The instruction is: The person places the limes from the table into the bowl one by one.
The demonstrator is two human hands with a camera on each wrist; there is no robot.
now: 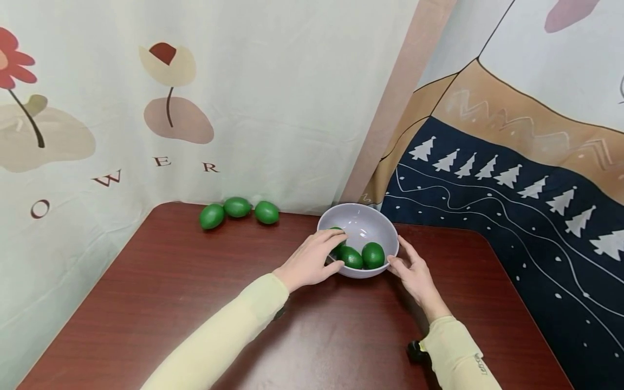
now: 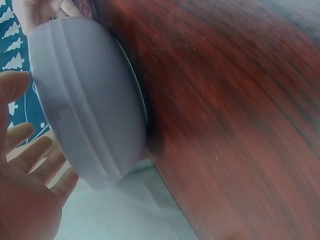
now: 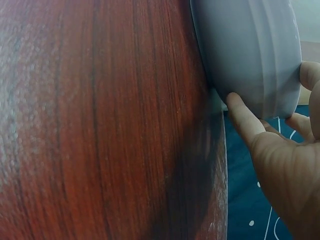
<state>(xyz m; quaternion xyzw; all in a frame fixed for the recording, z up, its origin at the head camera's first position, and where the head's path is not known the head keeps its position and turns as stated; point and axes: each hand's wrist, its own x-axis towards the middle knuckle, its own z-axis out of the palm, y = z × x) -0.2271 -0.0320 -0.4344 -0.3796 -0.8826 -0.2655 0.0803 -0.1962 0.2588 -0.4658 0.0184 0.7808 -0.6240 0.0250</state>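
Three glossy green, oval, lime-like fruits (image 1: 237, 207) sit well to the left of both hands and farther from the person, on the dark red-brown, wood-grained tabletop (image 1: 161, 271), next to the pale printed curtain (image 1: 273, 108). From where I stand, the smooth, pale lilac-grey round bowl (image 1: 358, 222) is right between the hands, upright on the table. The right hand (image 1: 414, 273) grips its right side, digits spread from the rim to low on the outer wall. Opposite, the left hand (image 1: 314, 257) arches over the left rim, thumb well apart from the fingers in a fairly wide gap; I can't tell whether its fingertips touch a fruit. At least three more green fruits (image 1: 372, 255) lie in the bowl, two bare to view just right of the left thumb and another partly hidden beneath the left fingers. The bowl looks stiff and fairly light, its sheen hinting at a slippery wall and perhaps a brittle rim, so I'd take it on opposite sides, thumbs at the rim and fingers beneath the curve. The fruits look firm, light and apt to roll; a thumb-and-fingers pinch round the middle should suit them better than one at the tapered ends.
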